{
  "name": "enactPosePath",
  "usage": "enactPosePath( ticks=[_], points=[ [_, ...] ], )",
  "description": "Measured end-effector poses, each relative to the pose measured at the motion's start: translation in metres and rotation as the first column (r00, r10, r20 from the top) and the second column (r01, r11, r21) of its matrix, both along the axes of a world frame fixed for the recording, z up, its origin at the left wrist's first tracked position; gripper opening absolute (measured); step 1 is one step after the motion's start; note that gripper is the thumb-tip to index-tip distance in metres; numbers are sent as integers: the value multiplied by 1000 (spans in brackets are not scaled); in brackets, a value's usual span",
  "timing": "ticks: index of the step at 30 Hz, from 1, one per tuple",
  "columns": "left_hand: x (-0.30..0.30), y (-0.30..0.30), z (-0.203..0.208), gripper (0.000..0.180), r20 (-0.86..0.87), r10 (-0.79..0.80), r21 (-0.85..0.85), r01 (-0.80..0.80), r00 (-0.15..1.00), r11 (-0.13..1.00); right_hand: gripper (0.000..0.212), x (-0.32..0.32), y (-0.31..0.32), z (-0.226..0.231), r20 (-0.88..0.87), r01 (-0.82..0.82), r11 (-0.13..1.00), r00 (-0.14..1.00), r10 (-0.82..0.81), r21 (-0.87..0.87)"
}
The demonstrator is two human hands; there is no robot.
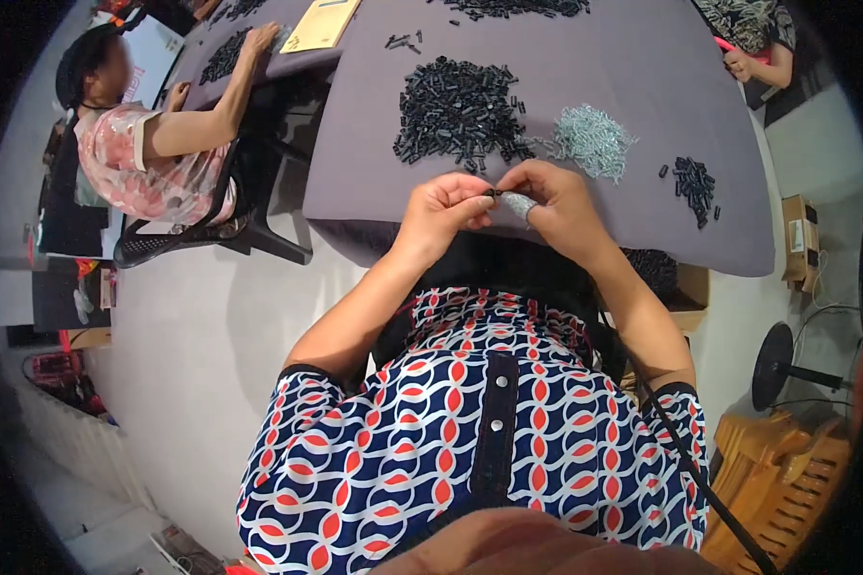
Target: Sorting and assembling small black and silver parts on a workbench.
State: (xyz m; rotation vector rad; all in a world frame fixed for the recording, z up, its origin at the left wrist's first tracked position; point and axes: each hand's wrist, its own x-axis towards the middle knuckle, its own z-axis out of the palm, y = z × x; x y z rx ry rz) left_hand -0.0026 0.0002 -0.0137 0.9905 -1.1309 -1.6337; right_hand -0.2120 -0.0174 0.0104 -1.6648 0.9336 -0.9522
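Note:
My left hand [441, 216] and my right hand [563, 209] meet just over the near edge of the grey-covered table [355, 172]. Between their fingertips is a small black piece [494, 193], pinched from both sides; its exact shape is too small to make out. A grey wrapping [520, 204] covers one finger of my right hand. Beyond my hands lies a large heap of short black tube-like parts [455, 110]. To its right is a pile of small silvery slender pieces [592, 141]. A smaller group of black parts [693, 190] lies near the right edge.
At the left, a seated person [153, 144] reaches over another table. Another person's hand [738, 65] shows at the far right. An open box of black parts [654, 271] stands under the table. A wooden chair [771, 479] and black round-based stand [774, 366] are at right.

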Motion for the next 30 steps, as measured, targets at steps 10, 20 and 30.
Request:
enactPosePath(
  ticks=[10,20,30],
  points=[
    [-10,4,-1,13,117,-36,-12,38,992,999,29,-8,4,10,-258,-95,938,966,5,-334],
    [-7,7,4,13,120,-73,-27,77,990,997,22,-12,-3,16,-146,-119,990,983,108,-72],
    [13,-2,-9,11,103,58,64,-64,993,996,27,-17,-22,-20,-377,-7,959,920,-105,-284]
  ],
)
